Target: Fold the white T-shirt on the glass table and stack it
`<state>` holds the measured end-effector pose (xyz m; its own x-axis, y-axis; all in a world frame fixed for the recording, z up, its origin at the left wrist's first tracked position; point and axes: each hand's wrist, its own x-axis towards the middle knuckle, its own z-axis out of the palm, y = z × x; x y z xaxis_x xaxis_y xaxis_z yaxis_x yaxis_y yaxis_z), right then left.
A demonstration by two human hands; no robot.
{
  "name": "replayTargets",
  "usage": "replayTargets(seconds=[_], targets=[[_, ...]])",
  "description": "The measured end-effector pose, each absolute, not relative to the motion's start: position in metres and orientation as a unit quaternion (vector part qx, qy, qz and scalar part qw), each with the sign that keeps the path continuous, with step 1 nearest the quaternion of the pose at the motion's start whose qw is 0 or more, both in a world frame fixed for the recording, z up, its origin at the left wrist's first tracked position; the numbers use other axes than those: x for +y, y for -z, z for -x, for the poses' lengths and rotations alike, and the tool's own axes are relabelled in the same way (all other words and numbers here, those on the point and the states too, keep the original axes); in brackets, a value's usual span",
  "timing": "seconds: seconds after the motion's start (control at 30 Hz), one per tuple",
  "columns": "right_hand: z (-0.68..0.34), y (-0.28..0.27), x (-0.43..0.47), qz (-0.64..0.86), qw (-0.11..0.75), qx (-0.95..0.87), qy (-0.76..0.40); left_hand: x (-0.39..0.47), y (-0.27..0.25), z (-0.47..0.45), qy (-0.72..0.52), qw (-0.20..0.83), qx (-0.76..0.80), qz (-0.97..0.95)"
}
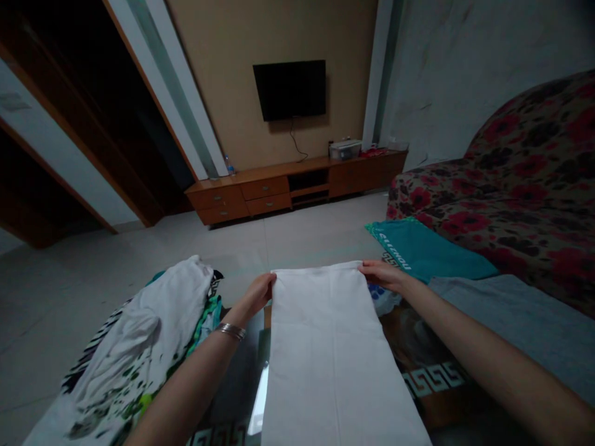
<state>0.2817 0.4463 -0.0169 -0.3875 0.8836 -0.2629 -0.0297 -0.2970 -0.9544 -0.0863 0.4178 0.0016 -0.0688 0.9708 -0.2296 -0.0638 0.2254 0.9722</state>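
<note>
A white cloth lies flat in a long folded strip on a glass-topped table, running from me toward its far edge. My left hand grips the cloth's far left corner; a metal bracelet sits on that wrist. My right hand grips the far right corner. Both arms reach forward along the cloth's two sides.
A heap of white and patterned clothes lies to the left. A teal garment and a grey one lie on the right beside a floral sofa. Beyond are tiled floor, a wooden TV cabinet and a wall TV.
</note>
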Motion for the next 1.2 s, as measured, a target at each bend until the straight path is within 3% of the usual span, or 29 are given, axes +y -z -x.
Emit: replayTargets(seconds=[0.17, 0.37, 0.47, 0.6, 0.67, 0.8, 0.97, 1.2], targets=[[-0.258, 0.061, 0.478, 0.511, 0.341, -0.467, -0.635, 0.444, 0.037, 0.083, -0.457, 0.513, 0.614, -0.389], [-0.251, 0.072, 0.487, 0.569, 0.35, -0.499, -0.552, 0.454, 0.048, 0.091, -0.438, 0.406, 0.683, -0.419], [-0.244, 0.064, 0.482, 0.661, 0.332, -0.57, -0.357, 0.449, 0.04, 0.088, -0.435, 0.321, 0.723, -0.429], [-0.204, 0.049, 0.452, 0.654, 0.31, -0.683, -0.105, 0.425, 0.03, 0.055, -0.377, 0.062, 0.716, -0.585], [-0.173, 0.05, 0.428, 0.607, 0.275, -0.741, -0.087, 0.409, 0.035, 0.033, -0.285, -0.027, 0.661, -0.693], [-0.133, 0.073, 0.393, 0.563, 0.204, -0.797, -0.074, 0.386, 0.063, 0.014, -0.149, -0.035, 0.636, -0.757], [-0.176, 0.089, 0.383, 0.594, 0.183, -0.781, -0.06, 0.377, 0.075, 0.036, -0.126, -0.061, 0.651, -0.746], [-0.252, 0.069, 0.348, 0.689, 0.185, -0.698, -0.063, 0.328, 0.044, 0.067, -0.123, -0.065, 0.69, -0.711]])
